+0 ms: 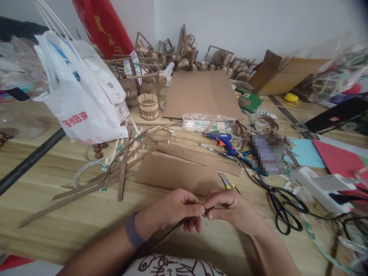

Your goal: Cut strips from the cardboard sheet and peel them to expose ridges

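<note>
Low in the view, close to my body, both hands meet with their fingertips together. My left hand (pixel 181 207) is closed around a thin dark brown strip (pixel 168 234), whose tail runs down and left beneath my wrist. The thumb and finger of my right hand (pixel 225 205) pinch the small curled end of that strip. My fingers hide most of this end. Just beyond my hands lie a flat piece of brown cardboard (pixel 175 172) and a utility knife (pixel 228 182) with a yellow-and-black handle.
Loose brown strips (pixel 122 178) and rings (pixel 89 174) lie left. A blue glue gun (pixel 224 142), black scissors (pixel 284 209) and a white power strip (pixel 319 188) are right. Behind stand a white plastic bag (pixel 80 96), small stick buckets (pixel 148 107) and a cardboard sheet (pixel 201 92).
</note>
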`<action>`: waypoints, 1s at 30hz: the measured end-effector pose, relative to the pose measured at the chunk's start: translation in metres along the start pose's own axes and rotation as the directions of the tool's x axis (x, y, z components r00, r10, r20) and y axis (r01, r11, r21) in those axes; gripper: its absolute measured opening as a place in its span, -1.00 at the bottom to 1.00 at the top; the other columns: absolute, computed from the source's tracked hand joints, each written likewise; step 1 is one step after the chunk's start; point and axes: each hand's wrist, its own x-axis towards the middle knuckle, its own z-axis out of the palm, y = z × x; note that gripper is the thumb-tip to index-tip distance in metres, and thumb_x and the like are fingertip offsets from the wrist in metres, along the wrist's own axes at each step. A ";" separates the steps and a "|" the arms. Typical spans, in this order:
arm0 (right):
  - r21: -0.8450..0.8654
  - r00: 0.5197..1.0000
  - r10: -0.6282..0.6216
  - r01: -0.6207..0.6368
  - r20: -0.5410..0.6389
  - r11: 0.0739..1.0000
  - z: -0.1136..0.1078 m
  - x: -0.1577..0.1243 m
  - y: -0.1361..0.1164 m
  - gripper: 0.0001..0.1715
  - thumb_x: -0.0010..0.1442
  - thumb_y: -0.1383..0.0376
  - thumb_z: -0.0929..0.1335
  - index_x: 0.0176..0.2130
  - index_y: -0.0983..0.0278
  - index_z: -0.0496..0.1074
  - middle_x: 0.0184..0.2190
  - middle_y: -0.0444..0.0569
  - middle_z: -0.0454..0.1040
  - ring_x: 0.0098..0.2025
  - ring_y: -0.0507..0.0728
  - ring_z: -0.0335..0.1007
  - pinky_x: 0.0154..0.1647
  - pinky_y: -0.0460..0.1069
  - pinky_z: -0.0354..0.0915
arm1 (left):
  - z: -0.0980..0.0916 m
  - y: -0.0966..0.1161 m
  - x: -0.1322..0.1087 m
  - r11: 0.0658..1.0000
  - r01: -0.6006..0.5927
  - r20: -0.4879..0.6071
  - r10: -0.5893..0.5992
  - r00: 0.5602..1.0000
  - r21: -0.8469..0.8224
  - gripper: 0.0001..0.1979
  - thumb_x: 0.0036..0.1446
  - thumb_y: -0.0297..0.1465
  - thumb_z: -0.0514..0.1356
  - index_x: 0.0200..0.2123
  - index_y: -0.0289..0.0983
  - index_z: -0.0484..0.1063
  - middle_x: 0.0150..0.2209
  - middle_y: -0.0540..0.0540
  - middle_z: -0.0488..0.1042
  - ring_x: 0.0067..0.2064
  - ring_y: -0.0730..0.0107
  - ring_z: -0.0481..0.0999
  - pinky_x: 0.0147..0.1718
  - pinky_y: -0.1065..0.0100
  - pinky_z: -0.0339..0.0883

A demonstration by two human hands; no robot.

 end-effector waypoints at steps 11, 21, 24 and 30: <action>-0.116 0.998 -0.033 0.027 -0.053 0.993 0.008 0.002 0.000 -0.58 0.20 -0.03 0.40 -0.41 0.24 0.59 -0.49 -0.09 0.50 -0.45 0.01 0.40 -0.41 -0.09 0.27 | 0.001 -0.001 0.002 1.000 0.021 0.001 -0.021 1.000 0.014 -0.49 -0.02 0.06 0.28 -0.46 -0.33 0.40 -0.55 -0.02 0.47 -0.61 0.55 0.32 -0.61 0.47 0.17; -0.162 0.999 -0.021 0.012 -0.051 0.987 0.009 0.002 0.000 -0.52 0.17 -0.10 0.40 -0.44 0.25 0.56 -0.51 -0.11 0.46 -0.46 0.01 0.39 -0.41 -0.09 0.27 | 0.000 0.003 -0.001 0.998 0.041 -0.001 -0.041 0.999 0.057 -0.49 -0.02 0.07 0.27 -0.48 -0.31 0.39 -0.56 -0.01 0.46 -0.61 0.56 0.31 -0.59 0.47 0.15; -0.182 0.995 -0.025 0.007 -0.097 0.983 0.011 0.003 -0.001 -0.51 0.16 -0.10 0.40 -0.46 0.26 0.54 -0.52 -0.11 0.45 -0.47 0.02 0.37 -0.43 -0.09 0.25 | -0.001 0.002 0.000 0.998 0.030 -0.012 -0.030 0.999 0.052 -0.47 -0.03 0.09 0.27 -0.47 -0.31 0.38 -0.56 -0.02 0.47 -0.60 0.55 0.32 -0.59 0.46 0.16; -0.253 0.959 -0.087 0.016 -0.271 0.967 0.015 0.005 0.001 -0.62 0.19 0.00 0.42 -0.46 0.23 0.54 -0.53 -0.09 0.49 -0.46 0.04 0.40 -0.43 -0.08 0.28 | 0.000 0.006 0.003 0.999 -0.035 -0.111 0.031 0.993 -0.032 -0.38 -0.14 0.17 0.29 -0.45 -0.34 0.40 -0.55 -0.06 0.48 -0.61 0.53 0.33 -0.58 0.44 0.21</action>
